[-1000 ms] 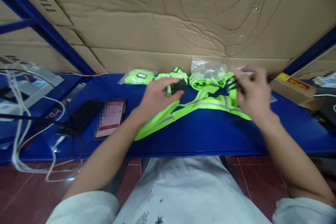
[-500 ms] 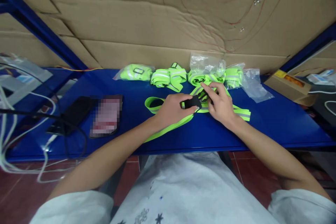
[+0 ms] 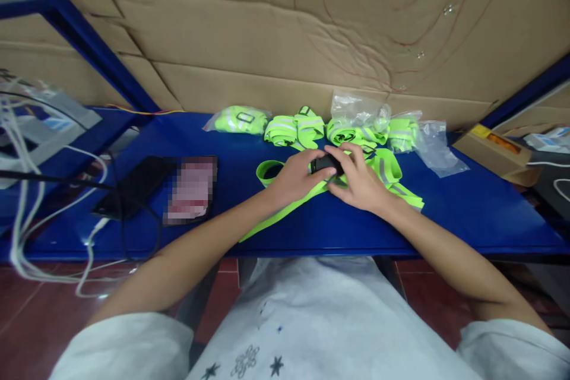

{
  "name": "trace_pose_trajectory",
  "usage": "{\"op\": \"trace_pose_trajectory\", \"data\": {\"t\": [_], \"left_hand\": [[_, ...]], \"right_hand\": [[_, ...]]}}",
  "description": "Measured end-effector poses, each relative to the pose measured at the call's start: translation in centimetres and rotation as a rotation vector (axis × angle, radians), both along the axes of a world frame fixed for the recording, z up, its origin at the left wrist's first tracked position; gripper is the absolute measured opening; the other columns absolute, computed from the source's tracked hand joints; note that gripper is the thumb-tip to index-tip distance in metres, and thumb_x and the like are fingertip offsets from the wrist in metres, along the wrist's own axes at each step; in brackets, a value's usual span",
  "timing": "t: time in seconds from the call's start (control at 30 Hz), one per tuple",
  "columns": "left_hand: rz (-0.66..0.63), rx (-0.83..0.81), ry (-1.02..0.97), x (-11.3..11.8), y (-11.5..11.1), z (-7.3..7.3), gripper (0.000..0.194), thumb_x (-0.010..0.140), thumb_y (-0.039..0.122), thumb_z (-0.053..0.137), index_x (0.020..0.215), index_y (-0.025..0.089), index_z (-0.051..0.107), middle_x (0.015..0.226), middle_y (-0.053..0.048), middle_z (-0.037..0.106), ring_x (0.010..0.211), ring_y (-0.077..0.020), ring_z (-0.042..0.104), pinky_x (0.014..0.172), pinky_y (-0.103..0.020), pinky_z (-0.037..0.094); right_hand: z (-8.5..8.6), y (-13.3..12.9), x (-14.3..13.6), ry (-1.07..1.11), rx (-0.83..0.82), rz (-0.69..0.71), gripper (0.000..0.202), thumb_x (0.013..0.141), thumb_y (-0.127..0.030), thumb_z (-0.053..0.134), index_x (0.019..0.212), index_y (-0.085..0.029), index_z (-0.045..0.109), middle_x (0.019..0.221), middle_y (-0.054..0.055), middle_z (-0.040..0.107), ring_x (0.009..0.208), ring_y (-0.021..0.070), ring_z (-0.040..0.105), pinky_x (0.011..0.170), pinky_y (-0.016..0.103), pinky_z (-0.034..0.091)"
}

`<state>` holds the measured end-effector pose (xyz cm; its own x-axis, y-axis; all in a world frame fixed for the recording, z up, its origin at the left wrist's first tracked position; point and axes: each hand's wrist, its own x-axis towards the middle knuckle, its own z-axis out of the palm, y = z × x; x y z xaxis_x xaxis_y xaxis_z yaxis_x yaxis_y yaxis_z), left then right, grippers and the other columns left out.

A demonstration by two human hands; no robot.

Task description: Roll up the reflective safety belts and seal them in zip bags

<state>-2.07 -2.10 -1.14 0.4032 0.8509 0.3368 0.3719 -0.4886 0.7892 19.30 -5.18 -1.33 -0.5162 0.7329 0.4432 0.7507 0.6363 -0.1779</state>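
At the middle of the blue table (image 3: 467, 219), just in front of the wearer's shirt, I see both hands meet at a small black buckle (image 3: 325, 164). The left hand (image 3: 289, 181) reaches in from 8 o'clock, back uppermost, fingers towards 2; its grip is closed, thumb on the near side and fingers on the far side of the buckle's left part. The right hand (image 3: 363, 184) comes from 4 o'clock with its fingers curled towards 10; that grip is nearly closed about the buckle's right end, though I cannot tell how much it holds, since the fingers hide it.

From what shows, the buckle's long axis lies roughly from 9 to 3 o'clock, its right end pointing into the right hand. The lime strap (image 3: 289, 208) runs from beneath the hands to a tail at 8 o'clock. A lime loop (image 3: 267, 171) stands at 9, just beside the left hand, and more lime webbing (image 3: 388, 167) lies folded at 3, by the right.
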Motion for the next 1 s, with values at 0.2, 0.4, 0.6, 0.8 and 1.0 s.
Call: {"op": "trace_pose_trajectory", "data": {"t": [0.2, 0.4, 0.6, 0.8, 1.0], "left_hand": [[-0.121, -0.142, -0.201, -0.8, 0.5, 1.9, 0.029, 0.080, 0.045, 0.080, 0.095, 0.021, 0.078, 0.096, -0.001, 0.078, 0.089, -0.0199, 0.069, 0.083, -0.031, 0.052], [-0.190, -0.219, -0.272, -0.6, 0.0, 2.0, 0.037, 0.082, 0.053, 0.081, 0.099, 0.021, 0.080, 0.098, -0.004, 0.077, 0.091, -0.0206, 0.069, 0.081, -0.031, 0.052], [-0.244, -0.064, -0.193, -0.4, -0.6, 1.3, 0.064, 0.086, 0.063, 0.074, 0.135, 0.023, 0.065, 0.142, -0.012, 0.064, 0.134, -0.0302, 0.058, 0.116, -0.044, 0.042], [-0.403, -0.302, -0.110, -0.6, -0.2, 1.1, 0.101, 0.075, 0.058, 0.086, 0.157, 0.025, 0.038, 0.163, -0.014, 0.044, 0.151, -0.0340, 0.043, 0.126, -0.049, 0.033], [-0.435, -0.278, 0.023, -0.8, -0.8, 1.6, 0.090, 0.077, 0.054, 0.084, 0.151, 0.023, 0.044, 0.150, -0.011, 0.057, 0.140, -0.0323, 0.053, 0.116, -0.043, 0.042]], "right_hand": [[0.3, -0.1, 2.3, 0.186, 0.075, 0.022, 0.085, 0.094, -0.063, 0.063, 0.165, -0.032, 0.027, 0.157, 0.016, 0.046, 0.147, 0.0387, 0.044, 0.120, 0.063, 0.037], [0.3, 0.0, 2.0, 0.333, -0.214, 0.142, 0.061, 0.085, -0.070, 0.072, 0.122, -0.022, 0.067, 0.117, 0.010, 0.074, 0.110, 0.0313, 0.068, 0.102, 0.050, 0.053], [0.4, 0.0, 1.9, 0.689, -0.390, 0.036, 0.071, 0.068, -0.073, 0.085, 0.111, -0.020, 0.066, 0.104, 0.006, 0.073, 0.095, 0.0249, 0.068, 0.090, 0.039, 0.056], [0.3, 0.0, 2.0, 0.896, -0.671, 0.104, 0.072, 0.067, -0.073, 0.085, 0.115, -0.024, 0.064, 0.112, 0.007, 0.072, 0.104, 0.0264, 0.069, 0.098, 0.043, 0.054], [1.7, -0.6, 2.6, 0.742, -0.585, 0.178, 0.066, 0.066, -0.060, 0.093, 0.110, -0.024, 0.059, 0.101, 0.001, 0.069, 0.090, 0.0190, 0.067, 0.080, 0.030, 0.054]]}}
